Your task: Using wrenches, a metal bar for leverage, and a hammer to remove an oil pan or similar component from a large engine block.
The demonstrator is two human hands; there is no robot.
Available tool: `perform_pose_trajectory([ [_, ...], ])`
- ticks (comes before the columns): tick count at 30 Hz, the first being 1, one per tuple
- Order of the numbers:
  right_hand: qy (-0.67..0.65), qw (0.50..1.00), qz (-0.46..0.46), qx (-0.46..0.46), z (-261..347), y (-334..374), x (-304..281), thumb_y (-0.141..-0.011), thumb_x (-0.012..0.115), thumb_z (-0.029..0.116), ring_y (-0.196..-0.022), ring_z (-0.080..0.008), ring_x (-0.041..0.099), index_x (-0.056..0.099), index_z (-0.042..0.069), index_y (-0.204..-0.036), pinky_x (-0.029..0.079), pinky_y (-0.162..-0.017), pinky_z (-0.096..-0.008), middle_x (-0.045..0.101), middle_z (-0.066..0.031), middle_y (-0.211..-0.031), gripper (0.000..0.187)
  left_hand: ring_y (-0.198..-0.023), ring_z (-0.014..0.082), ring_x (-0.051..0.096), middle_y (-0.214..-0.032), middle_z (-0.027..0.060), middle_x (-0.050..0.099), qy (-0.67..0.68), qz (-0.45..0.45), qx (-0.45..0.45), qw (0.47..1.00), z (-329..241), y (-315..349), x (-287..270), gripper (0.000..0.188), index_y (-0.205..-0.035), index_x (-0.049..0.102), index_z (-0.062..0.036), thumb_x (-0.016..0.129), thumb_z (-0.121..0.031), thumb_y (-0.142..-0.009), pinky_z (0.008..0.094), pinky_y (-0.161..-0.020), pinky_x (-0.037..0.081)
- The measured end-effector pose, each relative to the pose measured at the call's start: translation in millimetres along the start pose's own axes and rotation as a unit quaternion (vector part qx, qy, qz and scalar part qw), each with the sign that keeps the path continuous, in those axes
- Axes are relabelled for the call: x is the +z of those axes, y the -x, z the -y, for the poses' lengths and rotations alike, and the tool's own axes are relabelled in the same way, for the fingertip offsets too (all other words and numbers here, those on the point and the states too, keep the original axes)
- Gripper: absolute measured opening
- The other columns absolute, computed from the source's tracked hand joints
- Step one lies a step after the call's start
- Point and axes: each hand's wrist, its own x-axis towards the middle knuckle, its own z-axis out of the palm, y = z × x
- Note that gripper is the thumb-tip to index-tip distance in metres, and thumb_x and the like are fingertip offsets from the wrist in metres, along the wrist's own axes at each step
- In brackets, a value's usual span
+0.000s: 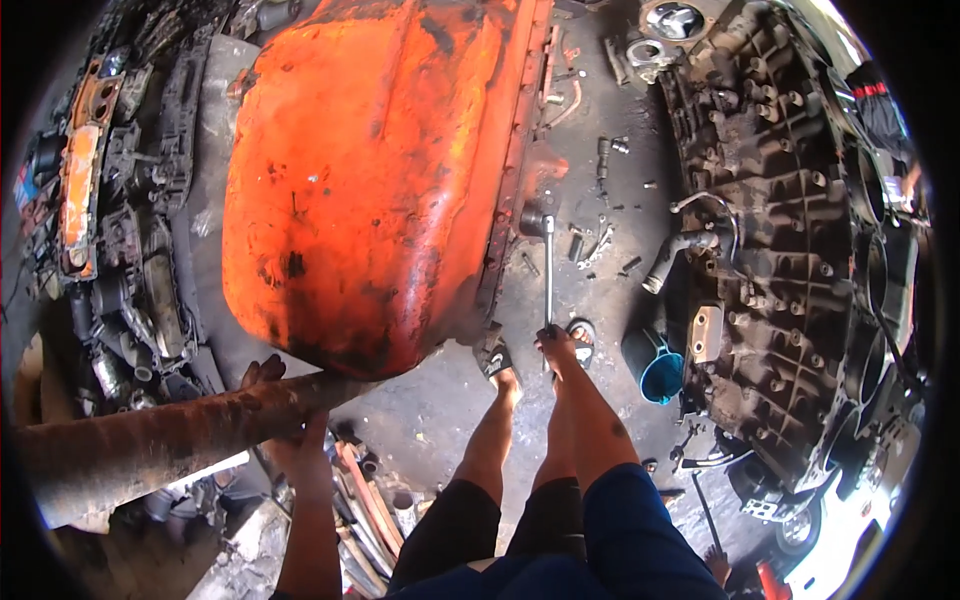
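A big orange oil pan, blackened at its near end, fills the upper middle. Its right side carries a long flange with a row of bolts. My right hand is closed round the lower end of a long steel socket wrench. The wrench's head meets a dark round part beside the flange. On the left, my left hand wraps a thick rusty pipe, its fingertips showing above and the palm below. The pipe's right end reaches under the pan's near edge.
A large dirty engine block stands on the right, with a blue bucket beside it. Sockets and loose bolts lie on the floor between. Greasy engine parts crowd the left. Metal rods lie below the pipe, near my legs.
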Motion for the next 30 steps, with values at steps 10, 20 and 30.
perform_pose_trajectory([
  [10, 0.076, 0.996, 0.04, -0.007, 27.1, 13.3, -9.2, -0.089, 0.062, 0.02, -0.068, -0.0159, 0.064, 0.062, 0.001, -0.093, 0.049, -0.063, -0.0306, 0.067, -0.0077, -0.075, 0.02, -0.108, 0.0223, 0.055, -0.12, 0.0126, 0.058, -0.145, -0.03, -0.027, 0.989, -12.4, 7.4, -12.7, 0.053, -0.129, 0.046, 0.0001, 0.068, -0.007, -0.081, 0.0335, -0.097, 0.041],
  [20, 0.234, 0.971, 0.03, -0.047, 13.0, -6.0, -23.7, -0.086, 0.061, 0.033, -0.083, -0.0303, 0.068, 0.064, 0.008, -0.099, 0.051, -0.073, -0.0414, 0.069, -0.0145, -0.087, 0.028, -0.112, 0.0262, 0.054, -0.119, 0.0184, 0.057, -0.129, 0.04, 0.093, 0.986, -78.4, -30.0, -47.9, 0.048, -0.126, 0.047, 0.0019, 0.062, -0.018, -0.085, 0.0413, -0.102, 0.038],
  [30, 0.184, 0.982, 0.025, -0.029, 28.1, 7.6, -13.4, -0.09, 0.058, 0.032, -0.078, -0.0203, 0.068, 0.062, 0.007, -0.103, 0.05, -0.071, -0.0334, 0.071, -0.0075, -0.082, 0.028, -0.106, 0.0217, 0.056, -0.116, 0.0162, 0.06, -0.132, 0.015, 0.087, 0.987, -57.2, -59.5, -78.1, 0.041, -0.12, 0.052, 0.0026, 0.066, -0.016, -0.086, 0.0382, -0.097, 0.042],
])
